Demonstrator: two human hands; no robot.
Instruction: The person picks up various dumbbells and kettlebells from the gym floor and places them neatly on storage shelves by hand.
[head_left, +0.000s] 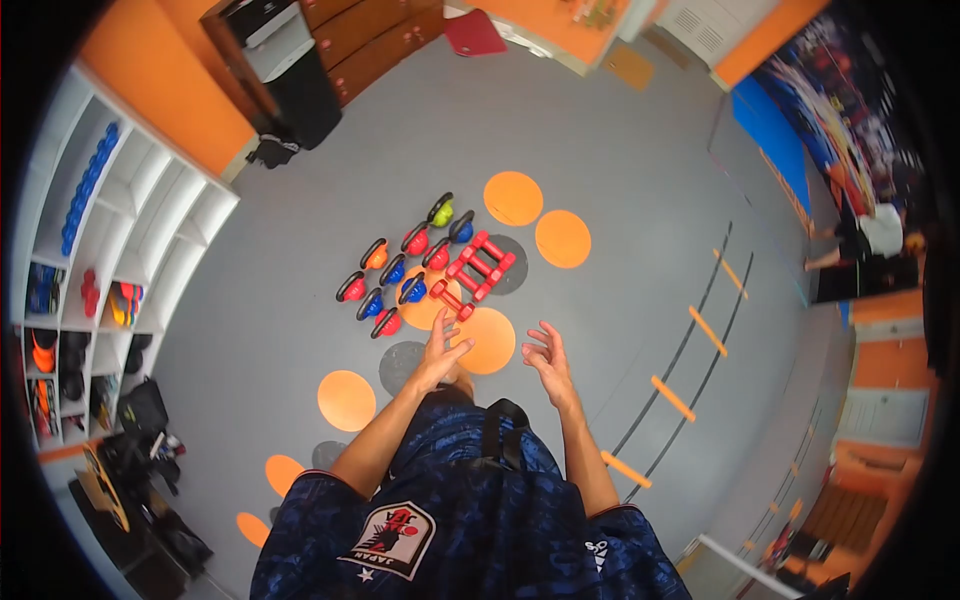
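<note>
Both of my hands hang in the air in front of my body, apart from each other. My left hand has its fingers spread and holds nothing; it is nearest to a red dumbbell on the floor. To the right, my right hand is empty too, its fingers apart and slightly curled. Several red dumbbells lie side by side just beyond. Left of them, kettlebells in red, blue, orange and green stand in rows, among them a green kettlebell and an orange kettlebell.
Orange floor circles and grey ones mark the floor. An agility ladder lies at the right. White shelves with gear line the left wall. Dark bags sit below them. A person is at the far right.
</note>
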